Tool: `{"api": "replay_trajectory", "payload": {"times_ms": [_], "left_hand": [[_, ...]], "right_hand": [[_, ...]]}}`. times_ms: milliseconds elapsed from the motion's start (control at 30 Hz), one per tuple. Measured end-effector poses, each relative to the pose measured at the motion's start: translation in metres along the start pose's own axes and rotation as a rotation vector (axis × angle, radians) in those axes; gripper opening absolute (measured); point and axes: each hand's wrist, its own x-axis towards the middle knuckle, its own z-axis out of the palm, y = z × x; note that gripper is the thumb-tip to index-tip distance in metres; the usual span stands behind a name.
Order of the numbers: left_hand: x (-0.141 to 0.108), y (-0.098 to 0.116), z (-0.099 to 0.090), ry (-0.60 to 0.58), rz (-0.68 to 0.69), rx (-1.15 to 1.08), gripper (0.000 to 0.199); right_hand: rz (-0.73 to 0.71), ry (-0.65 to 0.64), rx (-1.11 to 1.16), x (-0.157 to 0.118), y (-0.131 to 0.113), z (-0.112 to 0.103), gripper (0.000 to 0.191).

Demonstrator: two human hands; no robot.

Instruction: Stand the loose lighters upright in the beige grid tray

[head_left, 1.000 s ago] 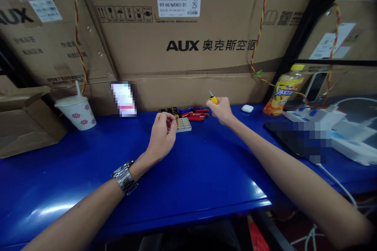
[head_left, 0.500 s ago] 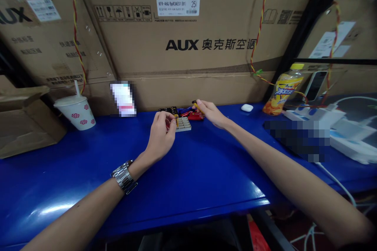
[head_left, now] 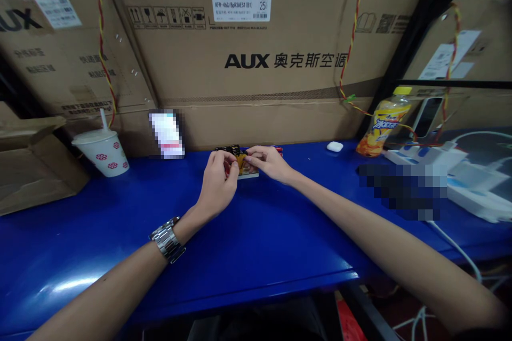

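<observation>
My left hand (head_left: 219, 177) is closed beside a pale gridded tray (head_left: 250, 175). A bit of red shows between its fingers, too small to name. My right hand (head_left: 272, 164) reaches in from the right over the same tray, its fingertips pinched on a small yellow stick (head_left: 241, 161) with a dark end. Both sets of fingertips almost meet there, and the fingers hide much of the tray. Right behind lies a black holder (head_left: 228, 149) with small compartments. Red and blue stick-like pieces (head_left: 279, 149) lie behind my right hand, partly covered by it.
A paper cup with a straw (head_left: 102, 154) and a lit phone (head_left: 167, 136) stand at left. A white earphone case (head_left: 335, 146), a drink bottle (head_left: 386, 122) and a white power strip (head_left: 472, 181) are at right. Large cartons (head_left: 256, 85) wall the back of the blue table (head_left: 256, 245).
My right hand has moved left with the yellow stick, from above the red and blue pieces to the gridded tray beside my left hand. My left hand has stayed put.
</observation>
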Motion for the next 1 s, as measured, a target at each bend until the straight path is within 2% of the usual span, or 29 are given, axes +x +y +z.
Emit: {"api": "replay_trajectory", "payload": {"times_ms": [100,267,400,533,633,733,833,1000], "left_hand": [[0.000,0.000,0.000,-0.005,-0.002,0.016,0.004],[0.000,0.002,0.000,-0.015,0.001,0.036,0.005],[0.000,-0.001,-0.001,-0.023,0.069,0.089,0.008],[0.001,-0.007,-0.002,-0.087,0.271,0.403,0.032],[0.000,-0.009,-0.002,-0.170,0.319,0.650,0.044],[0.000,-0.007,-0.003,-0.183,0.322,0.745,0.037],[0.000,-0.006,-0.003,-0.156,0.303,0.744,0.027],[-0.001,-0.007,-0.002,-0.168,0.284,0.713,0.025]], "right_hand": [[-0.012,-0.015,-0.040,0.000,0.001,-0.001,0.025],[-0.085,0.083,-0.071,0.002,-0.001,-0.016,0.016],[-0.141,0.126,-0.321,0.002,0.001,-0.036,0.009],[-0.161,0.090,-0.702,0.000,0.006,-0.049,0.017],[-0.148,0.048,-0.791,-0.001,0.010,-0.051,0.019],[-0.140,0.022,-0.827,0.000,0.012,-0.052,0.020],[-0.135,0.001,-0.903,0.000,0.011,-0.052,0.022],[-0.085,0.023,-1.202,-0.004,0.011,-0.052,0.034]]}}
